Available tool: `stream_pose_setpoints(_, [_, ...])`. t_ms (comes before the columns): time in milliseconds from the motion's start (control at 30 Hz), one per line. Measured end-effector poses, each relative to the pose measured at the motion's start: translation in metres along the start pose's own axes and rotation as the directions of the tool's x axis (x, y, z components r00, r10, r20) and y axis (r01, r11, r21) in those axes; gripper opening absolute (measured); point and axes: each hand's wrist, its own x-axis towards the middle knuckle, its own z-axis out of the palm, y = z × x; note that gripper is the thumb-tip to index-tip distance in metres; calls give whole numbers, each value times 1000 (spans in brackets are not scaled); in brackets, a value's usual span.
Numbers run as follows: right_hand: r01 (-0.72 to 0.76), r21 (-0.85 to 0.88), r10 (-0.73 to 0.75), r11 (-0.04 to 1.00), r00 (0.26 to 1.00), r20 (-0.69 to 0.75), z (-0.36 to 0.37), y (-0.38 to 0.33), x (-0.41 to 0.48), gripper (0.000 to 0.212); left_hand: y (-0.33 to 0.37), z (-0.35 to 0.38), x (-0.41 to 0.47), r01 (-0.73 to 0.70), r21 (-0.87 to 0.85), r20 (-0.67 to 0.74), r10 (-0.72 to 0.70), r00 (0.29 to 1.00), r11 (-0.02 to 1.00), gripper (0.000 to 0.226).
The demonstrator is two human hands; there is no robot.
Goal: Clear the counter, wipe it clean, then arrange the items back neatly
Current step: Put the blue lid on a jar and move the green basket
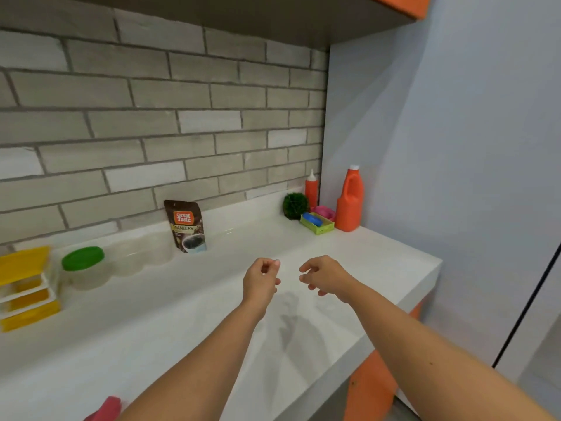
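The white counter (pixel 167 329) bears a coffee pouch (pixel 185 226), green-lidded jar (pixel 85 267), yellow boxes (pixel 27 290), green tray (pixel 324 229) and orange bottle (pixel 349 202).

Up on the dark brown coffee pouch (pixel 185 226), reading "Great Taste" in white letters on an orange badge near the top, and right under it "GRANULES" in dark capitals on a pale band, first letter half lost at the pouch's edge.
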Motion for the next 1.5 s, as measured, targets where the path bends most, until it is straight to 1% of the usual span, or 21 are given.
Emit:
stream_pose_setpoints(133, [-9,-15,9,1000,1000,-19,-21,12,28,28,2,26,32,2,11,36,-3,999,1000,17])
stream_pose_setpoints(300, [-27,-28,26,999,998,-63,-48,21,71,28,4,50,81,-2,14,80,1,997,1000,24])
stream_pose_setpoints(500, [-67,-24,63,997,989,-134,-69,48,120,30,-4,80,131,31,45,141,-37,989,999,19])
stream_pose_setpoints(600, [-72,-58,63,996,987,-149,-76,64,147,34,-13,96,148,79,38,144,-84,986,996,16])
stream_pose_setpoints(767, [-63,-71,52,995,989,-140,-93,82,200,41,-24,120,184,103,35,112,-107,988,994,14])
stream_pose_setpoints(933, [-21,-143,5,990,994,-109,-102,103,257,48,-31,145,224,131,32,53,-133,990,991,18])
stream_pose_setpoints(1100, [103,-303,-133,947,988,-77,-106,118,300,46,-42,178,250,177,23,36,-178,983,984,13])
stream_pose_setpoints(1267, [252,-416,-287,874,958,-24,-102,124,332,46,-53,198,268,221,24,1,-221,975,975,12])
stream_pose_setpoints(1367, [301,-429,-328,852,944,9,-99,128,345,44,-57,202,275,239,0,-27,-239,971,971,12])
stream_pose_setpoints(1500, [293,-438,-312,850,950,30,-98,134,355,34,-61,204,280,259,-2,-53,-259,964,966,12])
